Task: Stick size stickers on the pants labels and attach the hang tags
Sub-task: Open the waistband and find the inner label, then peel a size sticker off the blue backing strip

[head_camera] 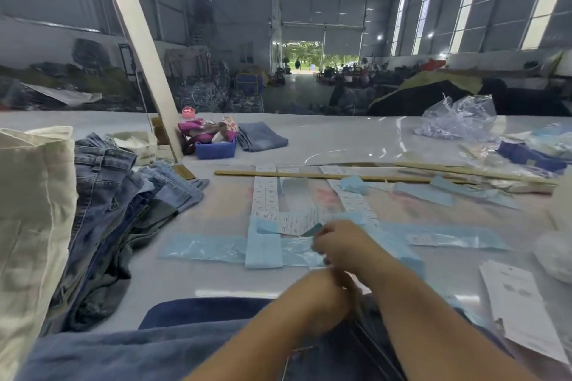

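Dark blue pants (154, 356) lie across the near table edge in front of me. My left hand (322, 294) is curled down onto them; my right forearm hides what its fingers grip. My right hand (337, 241) reaches forward, its curled fingertips pinching at the end of a white size-sticker strip (297, 221). More sticker strips (265, 195) lie just beyond, over pale blue backing sheets (263, 249). White hang tags (520, 309) are stacked at the near right. The frame is blurred around both hands.
A tall pile of jeans (105, 210) and a white cloth bag (31, 210) fill the left side. Long wooden sticks (309, 176) lie across the table behind the strips. Farther back are a blue bin (215, 148), folded jeans (263, 136) and a clear plastic bag (461, 117).
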`<control>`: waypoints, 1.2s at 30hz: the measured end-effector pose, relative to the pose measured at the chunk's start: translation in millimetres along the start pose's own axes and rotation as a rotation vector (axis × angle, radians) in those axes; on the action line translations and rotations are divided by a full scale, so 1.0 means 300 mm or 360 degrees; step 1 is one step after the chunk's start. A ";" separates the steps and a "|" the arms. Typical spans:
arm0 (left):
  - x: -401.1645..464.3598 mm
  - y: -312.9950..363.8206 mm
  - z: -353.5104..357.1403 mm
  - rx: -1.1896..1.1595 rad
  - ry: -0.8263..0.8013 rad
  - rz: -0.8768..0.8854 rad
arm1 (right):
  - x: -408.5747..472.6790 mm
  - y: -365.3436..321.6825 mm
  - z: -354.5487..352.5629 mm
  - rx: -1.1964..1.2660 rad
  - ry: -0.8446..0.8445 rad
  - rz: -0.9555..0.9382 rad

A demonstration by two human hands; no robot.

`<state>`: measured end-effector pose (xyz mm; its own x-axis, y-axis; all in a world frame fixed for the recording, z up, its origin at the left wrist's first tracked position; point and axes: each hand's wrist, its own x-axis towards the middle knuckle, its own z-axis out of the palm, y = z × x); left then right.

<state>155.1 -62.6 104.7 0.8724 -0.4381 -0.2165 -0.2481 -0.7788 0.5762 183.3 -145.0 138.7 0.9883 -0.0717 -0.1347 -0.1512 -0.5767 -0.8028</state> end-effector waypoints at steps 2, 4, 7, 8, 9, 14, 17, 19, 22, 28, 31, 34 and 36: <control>0.069 -0.079 -0.021 0.0118 0.0065 -0.0168 | 0.061 0.102 0.031 -0.0274 -0.0086 0.0212; 0.138 -0.149 -0.029 0.0321 0.0072 -0.0303 | 0.107 0.198 0.029 -0.0370 -0.0106 0.0402; 0.236 -0.234 -0.004 0.0470 0.0085 -0.0451 | 0.159 0.279 0.017 -0.0515 -0.0191 0.0464; 0.259 -0.257 0.014 0.0442 0.0117 -0.0491 | 0.165 0.284 0.015 -0.0516 -0.0187 0.0477; 0.279 -0.279 0.037 0.0377 0.0167 -0.0509 | 0.172 0.291 0.016 -0.0518 -0.0172 0.0479; 0.334 -0.347 0.112 0.0121 0.0318 -0.0474 | 0.197 0.313 0.013 -0.0653 -0.0162 0.0523; 0.343 -0.339 0.127 0.0073 0.0277 -0.0377 | 0.193 0.303 0.008 -0.0703 -0.0160 0.0532; 0.339 -0.326 0.135 0.0040 0.0214 -0.0312 | 0.193 0.308 0.010 -0.0666 -0.0195 0.0543; 0.325 -0.316 0.131 -0.0024 0.0127 -0.0271 | 0.192 0.310 0.007 -0.0584 -0.0203 0.0584; 0.320 -0.319 0.133 0.0075 0.0106 -0.0216 | 0.194 0.307 0.004 -0.0542 -0.0181 0.0666; 0.325 -0.320 0.141 0.0208 0.0133 -0.0168 | 0.202 0.313 0.007 -0.0562 -0.0169 0.0675; 0.324 -0.319 0.143 0.0318 0.0152 -0.0164 | 0.210 0.321 0.012 -0.0604 -0.0163 0.0677; 0.328 -0.317 0.146 0.0420 0.0164 -0.0183 | 0.215 0.322 0.016 -0.0672 -0.0186 0.0658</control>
<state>246.1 -51.1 -5.9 0.9359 -0.3032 -0.1794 -0.2345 -0.9162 0.3251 232.3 -201.4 49.5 0.8367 -0.2830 -0.4689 -0.4780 -0.7951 -0.3732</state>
